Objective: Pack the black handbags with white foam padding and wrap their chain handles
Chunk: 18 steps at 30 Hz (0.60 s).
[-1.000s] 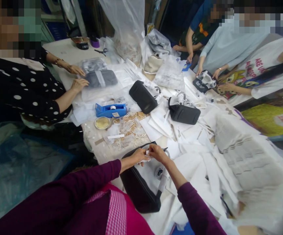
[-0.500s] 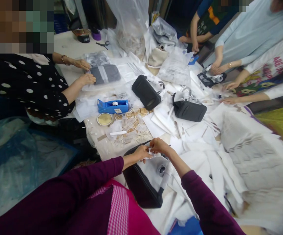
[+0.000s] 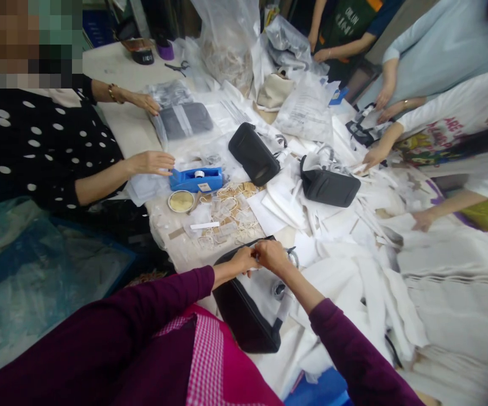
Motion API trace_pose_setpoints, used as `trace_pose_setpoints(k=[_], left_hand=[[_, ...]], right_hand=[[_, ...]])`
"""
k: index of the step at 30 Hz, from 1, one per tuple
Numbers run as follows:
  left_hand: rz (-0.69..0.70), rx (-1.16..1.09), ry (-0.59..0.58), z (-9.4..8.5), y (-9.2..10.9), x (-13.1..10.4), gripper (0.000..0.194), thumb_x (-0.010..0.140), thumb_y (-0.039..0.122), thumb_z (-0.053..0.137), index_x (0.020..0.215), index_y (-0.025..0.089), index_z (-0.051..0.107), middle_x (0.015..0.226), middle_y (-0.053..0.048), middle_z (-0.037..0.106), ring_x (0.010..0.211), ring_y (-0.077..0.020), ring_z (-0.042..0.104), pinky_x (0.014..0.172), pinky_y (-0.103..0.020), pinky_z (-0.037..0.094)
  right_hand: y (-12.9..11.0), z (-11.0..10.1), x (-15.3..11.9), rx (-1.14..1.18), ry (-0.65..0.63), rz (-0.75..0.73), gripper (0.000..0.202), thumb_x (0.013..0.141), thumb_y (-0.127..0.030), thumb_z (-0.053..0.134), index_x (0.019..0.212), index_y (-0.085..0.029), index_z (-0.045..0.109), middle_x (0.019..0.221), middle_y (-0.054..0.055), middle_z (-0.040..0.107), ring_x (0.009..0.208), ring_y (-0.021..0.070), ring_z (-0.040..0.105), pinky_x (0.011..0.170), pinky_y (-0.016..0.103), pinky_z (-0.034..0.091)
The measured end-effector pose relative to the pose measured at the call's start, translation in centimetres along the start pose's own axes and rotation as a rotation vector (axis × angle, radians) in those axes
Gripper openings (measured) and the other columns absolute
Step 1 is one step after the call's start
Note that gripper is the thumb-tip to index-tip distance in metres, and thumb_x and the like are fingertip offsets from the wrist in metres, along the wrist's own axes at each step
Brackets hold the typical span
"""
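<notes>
- Near: the black bag (image 3: 244,313) lies at the edge of the table (image 3: 119,70), its far end partly covered by the person's 2 hands.
- Left hand (image 3: 244,260): fingers bent, tips meeting the other hand's; I cannot tell what, if anything, they grasp.
- Right hand (image 3: 271,255): fingers curled in, knuckles hiding the tips, so its grip cannot be told either.
- White lining (image 3: 257,292) shows on the bag's right side; a coil (image 3: 278,289) there is too small to make out.
- Farther left: a blue dispenser (image 3: 197,179), near a co-worker's hand (image 3: 153,163).
- Middle: 2 black cases (image 3: 254,154), their handles lost among white paper.
- Far right: co-workers' hands partly hide a dark bundle (image 3: 360,132).
- Right: white sheets (image 3: 455,282), blurred toward the edge.
- Nearest: a blue object (image 3: 320,389), cut off below.
</notes>
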<state>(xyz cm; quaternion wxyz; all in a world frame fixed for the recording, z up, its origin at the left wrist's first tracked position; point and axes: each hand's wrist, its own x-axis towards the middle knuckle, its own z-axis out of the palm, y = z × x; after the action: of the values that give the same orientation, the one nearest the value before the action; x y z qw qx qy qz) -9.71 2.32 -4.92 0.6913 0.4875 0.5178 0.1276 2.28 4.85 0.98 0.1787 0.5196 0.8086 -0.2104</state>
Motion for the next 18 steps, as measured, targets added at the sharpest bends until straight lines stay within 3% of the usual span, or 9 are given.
trace_pose_setpoints(k=[3,7,9,12,18], left_hand=[[-0.006,-0.035,0.005,0.0,0.2,-0.2,0.004,0.066,0.011,0.06,0.07,0.011,0.059,0.041,0.003,0.049,0.033,-0.0114,0.048,0.034,-0.019,0.031],[-0.03,-0.069,0.011,0.1,-0.4,0.0,0.009,0.068,0.014,0.063,0.069,0.013,0.055,0.037,0.005,0.045,0.032,-0.0105,0.046,0.035,-0.018,0.028],[-0.027,-0.085,-0.003,0.1,-0.8,0.3,0.013,0.068,0.016,0.065,0.069,0.014,0.053,0.036,0.005,0.045,0.032,-0.0101,0.045,0.036,-0.018,0.028],[-0.006,-0.128,-0.041,-0.1,-1.1,0.4,0.012,0.072,0.018,0.063,0.073,0.014,0.053,0.038,0.004,0.047,0.034,-0.0096,0.045,0.038,-0.019,0.03],[0.038,-0.215,-0.128,-0.8,-0.9,0.1,0.011,0.069,0.018,0.061,0.075,0.015,0.053,0.049,0.005,0.048,0.038,-0.0083,0.043,0.038,-0.019,0.03]], right_hand=[[0.0,2.0,-1.8,-0.038,0.186,-0.099,0.016,0.086,-0.019,0.049,0.09,-0.016,0.065,0.088,0.011,0.065,0.073,0.0191,0.059,0.06,0.029,0.034],[0.5,4.4,-3.7,-0.038,0.371,-0.112,0.02,0.088,-0.012,0.044,0.085,-0.016,0.063,0.083,0.008,0.061,0.076,0.0189,0.054,0.064,0.03,0.034],[0.8,5.1,-4.3,0.012,0.418,-0.127,0.022,0.088,-0.012,0.043,0.086,-0.017,0.064,0.083,0.008,0.06,0.079,0.0204,0.052,0.068,0.031,0.036],[1.2,6.0,-5.0,0.127,0.481,-0.179,0.032,0.088,-0.008,0.039,0.104,-0.019,0.064,0.094,0.009,0.06,0.087,0.022,0.049,0.075,0.033,0.04],[2.0,7.9,-5.7,0.259,0.564,-0.208,0.061,0.078,0.001,0.036,0.131,-0.025,0.048,0.121,0.01,0.051,0.102,0.024,0.043,0.089,0.041,0.042]])
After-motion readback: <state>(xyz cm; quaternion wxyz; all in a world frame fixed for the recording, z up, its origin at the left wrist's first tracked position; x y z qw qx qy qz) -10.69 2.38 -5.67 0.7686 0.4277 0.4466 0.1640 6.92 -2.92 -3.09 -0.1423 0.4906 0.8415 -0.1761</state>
